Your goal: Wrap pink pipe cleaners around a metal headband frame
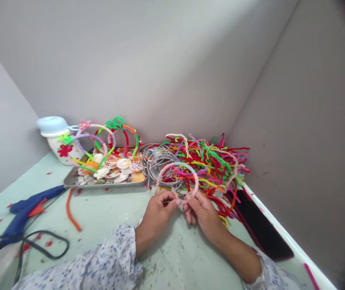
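A headband (179,164) wrapped in pale pink, white and light blue pipe cleaner arches up between my hands. With thumb and fingertips, my left hand (158,211) pinches a short pale pink pipe cleaner (175,193) low in the middle. My right hand (204,213) is closed on the lower right end of the headband, its thumb against the forefinger. The two sets of fingertips nearly meet. Just behind the headband lie bare wire hoops (157,161) and a heap of coloured pipe cleaners (211,161).
A metal tray (109,185) of shells and patterned cutouts bears finished headbands (138,141). Left of it stand a white bottle (53,141) with a blue cap and a blue glue gun (21,213) with its cord. An orange pipe cleaner (70,211) and a black mat (263,227) lie nearby.
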Motion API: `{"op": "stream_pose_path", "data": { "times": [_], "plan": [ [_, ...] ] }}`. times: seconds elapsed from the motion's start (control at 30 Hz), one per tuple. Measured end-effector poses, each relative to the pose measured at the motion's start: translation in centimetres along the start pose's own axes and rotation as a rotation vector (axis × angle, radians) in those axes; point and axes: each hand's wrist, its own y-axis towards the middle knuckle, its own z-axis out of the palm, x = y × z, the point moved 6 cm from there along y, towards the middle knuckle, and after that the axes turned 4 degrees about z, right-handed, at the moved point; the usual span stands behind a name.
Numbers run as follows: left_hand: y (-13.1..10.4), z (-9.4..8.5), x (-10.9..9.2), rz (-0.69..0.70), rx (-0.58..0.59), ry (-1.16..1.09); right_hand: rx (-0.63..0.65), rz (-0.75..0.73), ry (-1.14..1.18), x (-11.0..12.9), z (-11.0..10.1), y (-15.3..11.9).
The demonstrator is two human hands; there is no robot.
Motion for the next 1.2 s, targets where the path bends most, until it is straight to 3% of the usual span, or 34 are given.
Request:
{"op": "stream_pose_path", "data": {
  "times": [0.37, 0.67, 1.2],
  "plan": [
    [0.03, 0.36, 0.12, -0.023, 0.020, -0.165, 0.048, -0.053, -0.032, 0.09, 0.32, -0.13],
    [0.03, 0.55, -0.75, -0.014, 0.050, -0.164, 0.005, -0.005, -0.031, 0.47, 0.38, -0.24],
    [-0.14, 0.51, 0.15, -0.009, 0.038, -0.134, 0.030, 0.011, -0.035, -0.17, 0.30, -0.01]
  ]
}}
